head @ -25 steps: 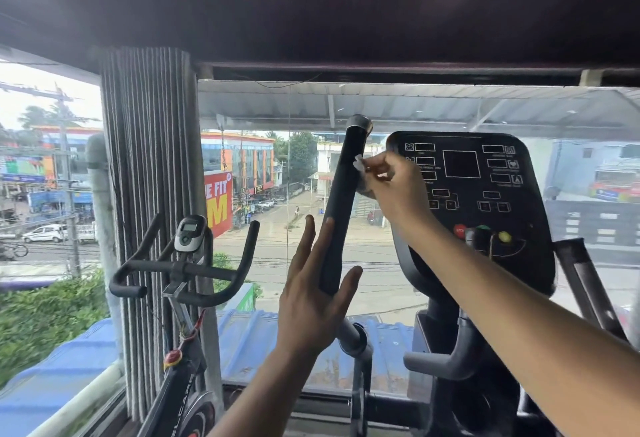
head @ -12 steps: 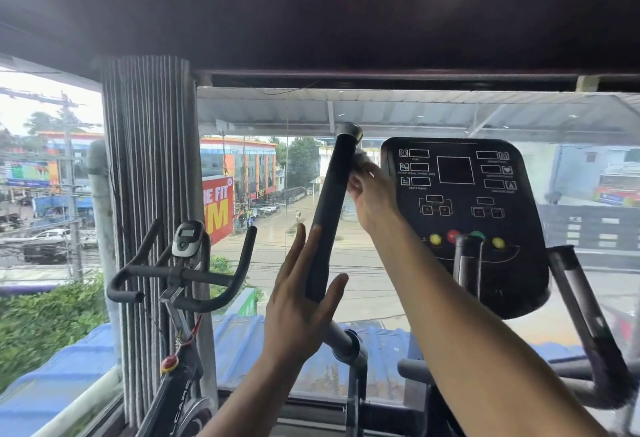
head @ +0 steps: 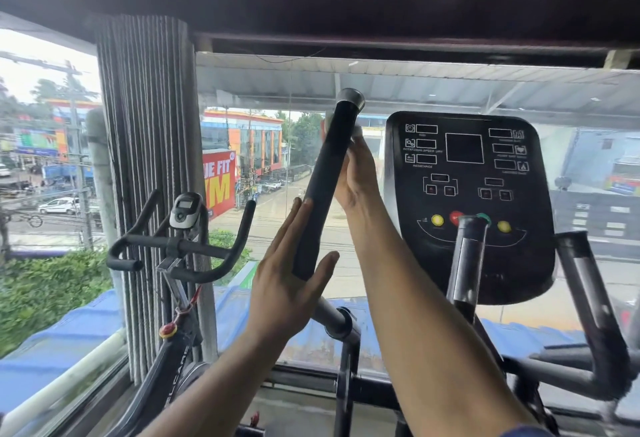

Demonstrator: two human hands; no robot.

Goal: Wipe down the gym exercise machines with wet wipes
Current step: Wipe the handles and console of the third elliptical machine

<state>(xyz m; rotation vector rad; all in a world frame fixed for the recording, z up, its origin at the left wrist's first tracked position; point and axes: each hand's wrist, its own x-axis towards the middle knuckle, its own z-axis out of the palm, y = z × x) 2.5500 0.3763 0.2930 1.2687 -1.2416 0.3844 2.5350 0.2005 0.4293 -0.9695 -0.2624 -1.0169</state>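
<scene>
Right hand: my right hand (head: pixel 356 173) is wrapped round the right side of the handle, fingers curled behind it and out of sight; a small white scrap of wet wipe (head: pixel 357 131) shows just above the hand, pressed against the bar.
Left hand: my left hand (head: pixel 287 284) is spread, fingers straight and pointing up, thumb out to the right; the palm rests against the lower end of the same handle.
Handle: the handle (head: pixel 325 187) is a long black foam-covered bar, matte, leaning to the right as it rises, with a glossy rounded cap on top. Below the foam it becomes bare grey metal tube running down into a black joint.
Console: the console (head: pixel 467 201) sits just right of my right hand, a black panel with dark little display windows, white outlines, two yellow buttons, one red and one green.
Second handle: another handle (head: pixel 585 294) stands at the far right, dark and scuffed.
Exercise bike: an exercise bike (head: pixel 180 249) stands to the left, black handlebars and a small grey display, beside a bunched grey blind (head: pixel 145 176).
Window: the window (head: pixel 277 194) ahead looks onto a street.
</scene>
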